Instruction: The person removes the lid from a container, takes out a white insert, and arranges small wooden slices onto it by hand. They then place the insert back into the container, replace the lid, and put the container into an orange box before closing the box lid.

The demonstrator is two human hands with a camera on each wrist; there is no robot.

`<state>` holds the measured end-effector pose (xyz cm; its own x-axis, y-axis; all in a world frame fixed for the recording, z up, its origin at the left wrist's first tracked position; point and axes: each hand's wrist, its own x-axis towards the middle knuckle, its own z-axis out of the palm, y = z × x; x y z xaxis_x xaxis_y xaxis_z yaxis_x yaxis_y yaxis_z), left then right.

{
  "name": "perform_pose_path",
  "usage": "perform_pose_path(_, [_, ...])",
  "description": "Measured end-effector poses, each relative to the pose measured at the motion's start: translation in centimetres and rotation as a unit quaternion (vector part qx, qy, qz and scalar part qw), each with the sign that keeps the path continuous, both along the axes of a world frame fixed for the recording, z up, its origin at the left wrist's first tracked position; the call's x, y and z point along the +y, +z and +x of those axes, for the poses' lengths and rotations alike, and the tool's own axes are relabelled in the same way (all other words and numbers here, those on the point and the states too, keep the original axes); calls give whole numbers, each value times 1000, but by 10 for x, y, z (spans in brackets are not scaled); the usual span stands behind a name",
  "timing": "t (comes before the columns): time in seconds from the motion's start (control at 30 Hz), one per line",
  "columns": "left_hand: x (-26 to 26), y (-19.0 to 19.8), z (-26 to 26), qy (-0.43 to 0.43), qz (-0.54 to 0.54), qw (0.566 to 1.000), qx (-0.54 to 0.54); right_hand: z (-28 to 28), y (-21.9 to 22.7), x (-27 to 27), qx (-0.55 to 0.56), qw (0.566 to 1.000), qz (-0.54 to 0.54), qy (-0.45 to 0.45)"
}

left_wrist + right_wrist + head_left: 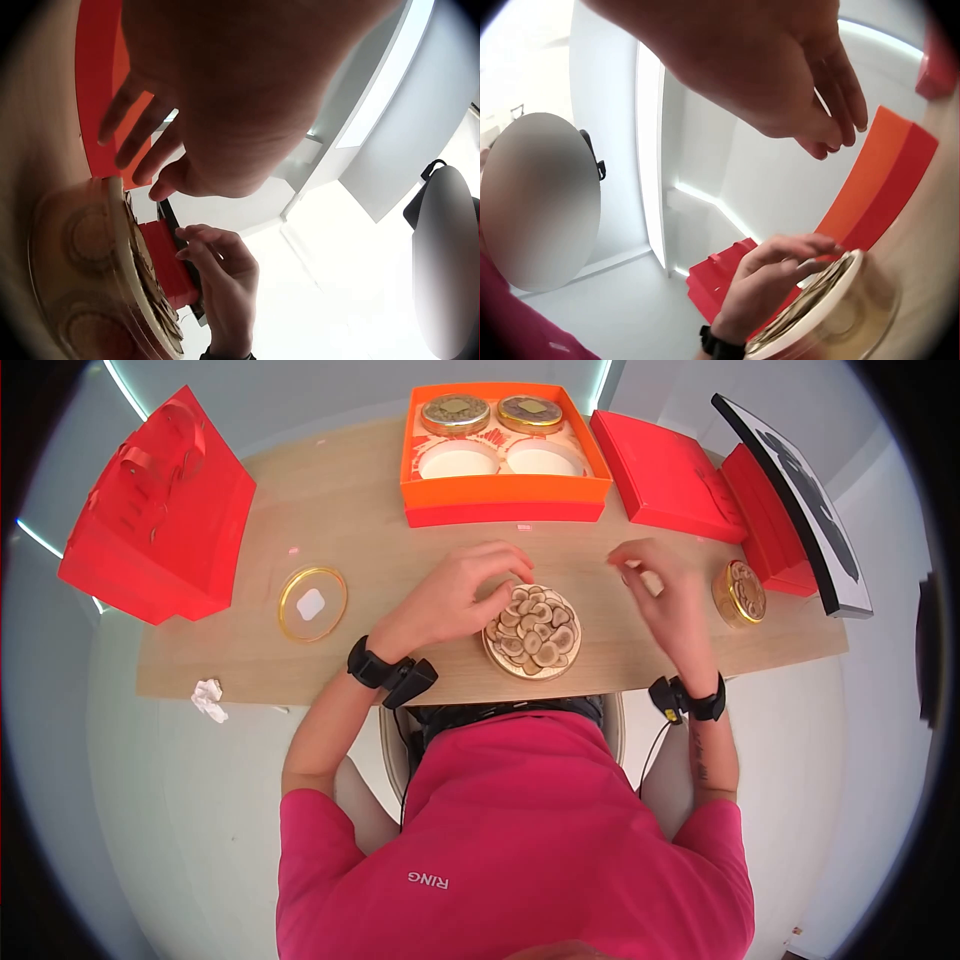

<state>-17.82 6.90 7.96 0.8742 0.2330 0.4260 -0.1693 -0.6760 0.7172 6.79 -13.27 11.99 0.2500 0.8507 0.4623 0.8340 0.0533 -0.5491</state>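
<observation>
A clear round jar heaped with brown-edged dried slices stands near the table's front edge, its lid off. My left hand is at its upper left rim, fingers loosely bent and thumb by the slices. In the left wrist view, its fingers hang spread beside the jar. My right hand hovers right of the jar, fingers bent and drawn together with the thumb close by. Nothing shows between its fingertips in the right wrist view. A gold-rimmed lid with a white label lies to the left.
An orange-red box at the back holds two lidded jars beside two round hollows. A red bag stands left, near crumpled paper. At right are a red lid, a black-framed panel and another slice-filled jar.
</observation>
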Motion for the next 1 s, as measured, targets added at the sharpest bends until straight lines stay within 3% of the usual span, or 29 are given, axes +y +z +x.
perform_pose_path(0.1, [-2, 1, 1, -21, 3, 1000, 3, 36, -10, -5, -36, 992, -44, -110])
perform_pose_path(0.23, [-2, 2, -2, -66, 2, 998, 3, 70, -37, -14, -96, 979, -107, -145])
perform_pose_path(0.53, [0, -2, 0, -89, 25, 995, -40, 68, -48, -2, -36, 981, -169, -85])
perform_pose_path(0.93, [2, 0, -2, -95, 18, 995, -11, 62, -39, -3, -5, 985, -167, -51])
perform_pose_path(1.0, [0, 1, -1, -87, 17, 996, -25, 52, -29, -4, 51, 988, -143, -41])
